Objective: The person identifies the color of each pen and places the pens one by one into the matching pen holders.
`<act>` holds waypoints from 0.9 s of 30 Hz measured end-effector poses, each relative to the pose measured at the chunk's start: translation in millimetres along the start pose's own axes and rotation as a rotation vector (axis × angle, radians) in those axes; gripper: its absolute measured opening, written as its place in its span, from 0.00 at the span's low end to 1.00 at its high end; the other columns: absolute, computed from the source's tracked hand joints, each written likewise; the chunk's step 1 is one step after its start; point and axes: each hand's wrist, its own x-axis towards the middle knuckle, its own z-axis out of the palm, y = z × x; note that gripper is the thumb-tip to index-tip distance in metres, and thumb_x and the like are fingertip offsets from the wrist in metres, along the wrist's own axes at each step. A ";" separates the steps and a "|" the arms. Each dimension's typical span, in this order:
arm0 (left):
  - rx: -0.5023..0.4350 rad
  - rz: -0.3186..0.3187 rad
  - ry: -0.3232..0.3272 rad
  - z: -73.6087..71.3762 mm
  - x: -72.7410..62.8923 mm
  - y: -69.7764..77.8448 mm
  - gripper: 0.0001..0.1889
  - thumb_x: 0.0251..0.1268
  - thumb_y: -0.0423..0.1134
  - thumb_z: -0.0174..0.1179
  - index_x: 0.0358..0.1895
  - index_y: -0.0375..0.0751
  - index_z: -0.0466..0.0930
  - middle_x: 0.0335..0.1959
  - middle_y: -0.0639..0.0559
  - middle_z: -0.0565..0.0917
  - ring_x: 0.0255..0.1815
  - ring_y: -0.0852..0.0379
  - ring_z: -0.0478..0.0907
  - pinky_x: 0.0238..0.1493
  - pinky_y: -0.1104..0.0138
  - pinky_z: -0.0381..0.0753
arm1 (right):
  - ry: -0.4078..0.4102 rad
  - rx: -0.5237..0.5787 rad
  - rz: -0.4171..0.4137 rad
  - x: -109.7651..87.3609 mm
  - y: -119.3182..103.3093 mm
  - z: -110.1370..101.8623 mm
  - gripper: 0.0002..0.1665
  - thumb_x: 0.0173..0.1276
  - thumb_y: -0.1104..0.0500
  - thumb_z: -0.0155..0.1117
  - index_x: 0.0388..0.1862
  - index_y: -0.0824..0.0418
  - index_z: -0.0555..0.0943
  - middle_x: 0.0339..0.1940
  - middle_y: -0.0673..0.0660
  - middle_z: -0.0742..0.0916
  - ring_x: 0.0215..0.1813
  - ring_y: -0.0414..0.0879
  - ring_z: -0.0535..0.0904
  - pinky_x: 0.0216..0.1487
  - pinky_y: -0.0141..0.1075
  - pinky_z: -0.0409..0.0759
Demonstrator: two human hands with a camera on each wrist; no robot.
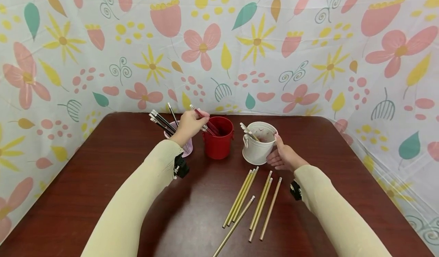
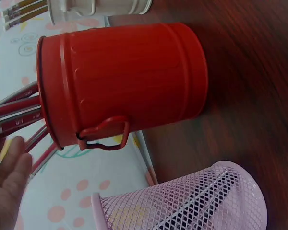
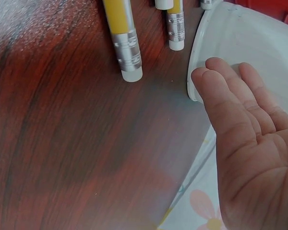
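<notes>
By red bucket (image 1: pixel 217 148) — left grip (image 1: pixel 190 124) pinches red pencils (image 1: pixel 212 127) | right grip (image 1: pixel 285 156) — fingers straight, touching white bucket (image 1: pixel 255 151)

Red pencils (image 2: pixel 23 104) in red bucket (image 1: pixel 217 146), white bucket (image 1: pixel 256 152)

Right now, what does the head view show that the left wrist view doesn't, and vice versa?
Head only: the right hand at the round white bucket, and loose gold pencils with white erasers lying on the dark brown table.

Left wrist only: printed lettering on the slim red pencils.

Both: the left hand, red pencils, round red bucket, pink mesh cup, white bucket (partly, in the wrist view), table and flower-patterned white cloth.
</notes>
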 end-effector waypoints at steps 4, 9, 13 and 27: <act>0.102 -0.034 -0.055 -3.4 2.7 -1.4 0.12 0.65 0.39 0.56 0.43 0.35 0.85 0.40 0.42 0.84 0.40 0.51 0.76 0.42 0.65 0.72 | 0.005 0.005 0.005 0.0 -0.1 0.9 0.61 0.70 0.29 0.14 0.49 0.84 0.74 0.37 0.67 0.86 0.36 0.49 0.82 0.43 0.44 0.80; 0.120 -0.102 -0.147 -6.1 6.7 -0.2 0.12 0.66 0.41 0.53 0.36 0.37 0.82 0.32 0.48 0.81 0.33 0.55 0.69 0.35 0.68 0.66 | 0.017 0.005 0.004 -0.2 0.3 1.3 0.61 0.70 0.29 0.14 0.48 0.84 0.74 0.37 0.67 0.86 0.36 0.49 0.83 0.43 0.45 0.80; 0.083 -0.146 -0.172 -6.8 8.8 0.6 0.12 0.64 0.41 0.52 0.23 0.41 0.74 0.17 0.55 0.69 0.23 0.58 0.62 0.27 0.69 0.62 | 0.021 0.004 0.002 -0.8 0.5 2.4 0.61 0.70 0.29 0.14 0.48 0.84 0.74 0.37 0.67 0.86 0.36 0.50 0.83 0.43 0.45 0.80; 0.108 -0.085 -0.223 -9.1 0.8 -3.2 0.19 0.69 0.45 0.50 0.50 0.36 0.82 0.49 0.43 0.82 0.41 0.54 0.73 0.43 0.65 0.72 | 0.016 0.007 0.003 -2.7 0.3 1.9 0.61 0.70 0.30 0.13 0.49 0.84 0.73 0.38 0.68 0.86 0.37 0.50 0.82 0.43 0.44 0.80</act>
